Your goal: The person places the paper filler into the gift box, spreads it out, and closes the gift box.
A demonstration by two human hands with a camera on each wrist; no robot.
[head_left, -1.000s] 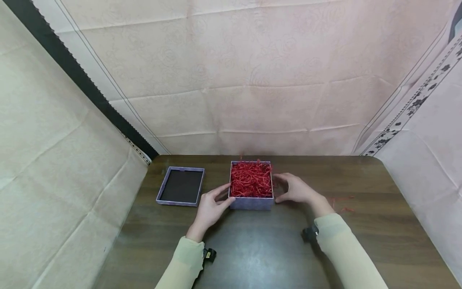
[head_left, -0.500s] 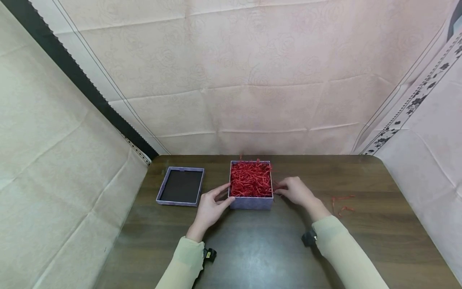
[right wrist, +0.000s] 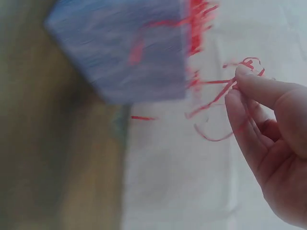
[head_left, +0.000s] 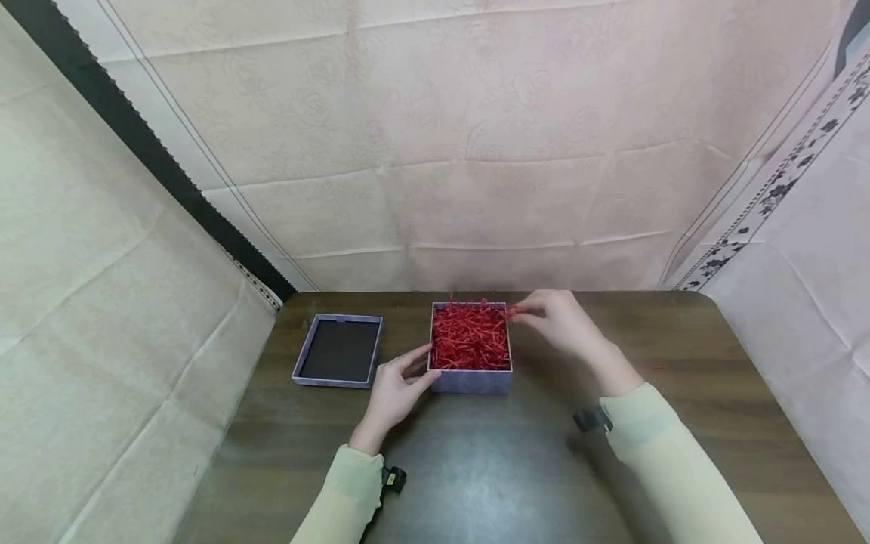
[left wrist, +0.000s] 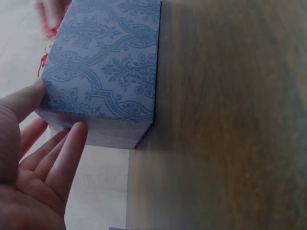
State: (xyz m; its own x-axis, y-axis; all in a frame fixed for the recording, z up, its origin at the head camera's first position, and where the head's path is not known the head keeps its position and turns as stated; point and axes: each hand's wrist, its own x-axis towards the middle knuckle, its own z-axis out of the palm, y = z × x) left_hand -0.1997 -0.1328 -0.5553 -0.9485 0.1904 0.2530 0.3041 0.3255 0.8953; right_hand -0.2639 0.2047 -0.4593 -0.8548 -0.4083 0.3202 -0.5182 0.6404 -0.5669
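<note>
A purple-blue patterned box [head_left: 470, 382] stands at the middle of the table, filled with crinkled red paper shreds [head_left: 470, 336]. My left hand [head_left: 396, 394] rests against its left side; the left wrist view has the fingers fairly straight at one face and the thumb at the corner edge. Beside the box's back right corner, my right hand [head_left: 560, 321] is raised. Between thumb and forefinger it pinches several thin red paper strands [right wrist: 230, 86], whose loose ends trail toward the box in the right wrist view.
The box's shallow lid [head_left: 339, 350], dark inside and purple-rimmed, lies to the left of the box. A tiny red scrap [head_left: 658, 368] is on the wooden table [head_left: 503, 468] at right. Pale cloth [head_left: 442, 151] hangs behind and at both sides.
My right hand has gone from low beside the box's right side up to its back right corner, holding strands. Its forearm now overlaps where loose shreds lay. The left hand stays put.
</note>
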